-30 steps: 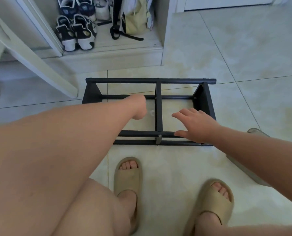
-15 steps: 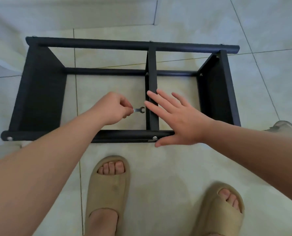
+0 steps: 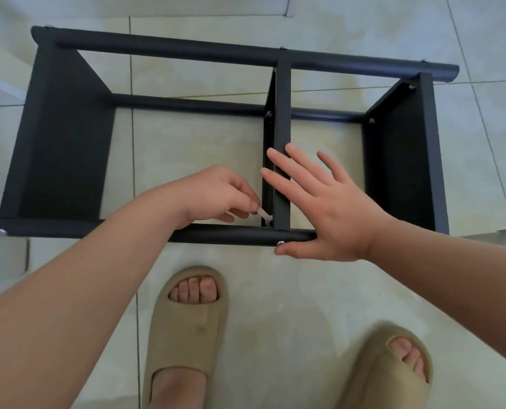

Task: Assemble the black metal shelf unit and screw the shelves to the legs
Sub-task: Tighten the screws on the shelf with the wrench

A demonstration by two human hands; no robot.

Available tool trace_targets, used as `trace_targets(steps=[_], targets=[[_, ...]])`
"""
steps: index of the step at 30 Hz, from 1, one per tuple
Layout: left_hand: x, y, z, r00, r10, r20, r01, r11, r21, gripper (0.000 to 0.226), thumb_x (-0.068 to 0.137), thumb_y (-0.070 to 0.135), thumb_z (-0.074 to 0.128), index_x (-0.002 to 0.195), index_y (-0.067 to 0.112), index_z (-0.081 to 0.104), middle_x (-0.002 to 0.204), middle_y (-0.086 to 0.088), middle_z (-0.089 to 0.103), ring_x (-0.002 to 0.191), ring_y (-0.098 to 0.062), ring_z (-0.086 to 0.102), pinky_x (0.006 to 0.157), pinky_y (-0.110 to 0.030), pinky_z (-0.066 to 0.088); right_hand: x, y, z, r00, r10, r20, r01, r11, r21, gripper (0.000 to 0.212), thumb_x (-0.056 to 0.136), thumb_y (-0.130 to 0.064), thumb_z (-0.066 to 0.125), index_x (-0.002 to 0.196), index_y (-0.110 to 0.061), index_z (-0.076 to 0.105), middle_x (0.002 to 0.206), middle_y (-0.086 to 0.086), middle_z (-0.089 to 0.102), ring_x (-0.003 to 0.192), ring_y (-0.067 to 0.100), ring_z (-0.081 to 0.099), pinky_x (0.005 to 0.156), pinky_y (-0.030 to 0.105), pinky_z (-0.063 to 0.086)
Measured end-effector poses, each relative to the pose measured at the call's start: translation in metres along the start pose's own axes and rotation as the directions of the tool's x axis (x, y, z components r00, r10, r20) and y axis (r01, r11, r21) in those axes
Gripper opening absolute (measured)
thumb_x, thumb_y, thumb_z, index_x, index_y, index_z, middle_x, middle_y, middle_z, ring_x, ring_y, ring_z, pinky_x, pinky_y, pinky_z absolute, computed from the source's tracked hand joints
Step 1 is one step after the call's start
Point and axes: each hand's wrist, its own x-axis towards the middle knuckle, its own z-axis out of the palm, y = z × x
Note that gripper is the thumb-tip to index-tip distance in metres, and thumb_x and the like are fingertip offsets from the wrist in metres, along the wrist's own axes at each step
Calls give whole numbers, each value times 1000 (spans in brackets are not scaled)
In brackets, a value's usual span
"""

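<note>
View from above of a pale, glossy tiled floor [image 3: 364, 290] with thin grey grout lines. A black metal shelf unit [image 3: 66, 143] lies on its side on the tiles. Its round legs run left to right and its flat shelves stand on edge between them. Two feet in tan slippers [image 3: 187, 335] stand on the floor just in front of it.

The left hand [image 3: 213, 193] reaches in from the lower left. Its curled fingers [image 3: 247, 199] pinch a small silver wrench [image 3: 263, 214]. The wrench head sits at the corner where the middle shelf [image 3: 282, 113] meets the near leg [image 3: 231, 234]. The right hand [image 3: 328, 208] lies flat with its fingers spread wide and straight. The palm is over the near leg, the fingertips are across the edge of the middle shelf, and the thumb is just beside a silver screw [image 3: 280, 242] in the leg's near face.

Half a second earlier the left hand held the wrench higher, over bare tile and apart from the near leg. It has since come down to the corner joint. The right hand stays spread in the same place. The camera has leaned in closer, so the shelf unit fills more of the view. The open cupboard with shoes, seen a second ago, is out of frame.
</note>
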Motion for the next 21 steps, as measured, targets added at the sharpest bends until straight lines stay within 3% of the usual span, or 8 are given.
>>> trace_targets(steps=[5,10,21], targets=[[1,6,5,995,-71,72,82,984,-161,8,92,5,62,89,9,68,88,-6,78,79,-13,74,66,-22,57,0,0,1,999,12,-34,-14,998,-65,113,84,-86,32,162,-8,9,170,9,-2,157,25,-2,124,57,10],[3,6,4,991,-101,89,120,962,-245,8,93,12,64,98,9,69,90,-7,78,85,-16,75,64,-21,58,1,0,1,1000,18,-20,-20,995,-93,115,84,-87,29,161,-4,6,170,11,-5,157,25,-4,125,56,8],[5,5,9,999,-31,-23,20,922,-388,6,90,16,71,95,18,72,86,1,78,82,-9,74,70,-20,56,1,0,1,1000,31,0,-31,996,-84,116,83,-88,30,162,-7,4,170,7,-8,157,22,-8,125,56,8]])
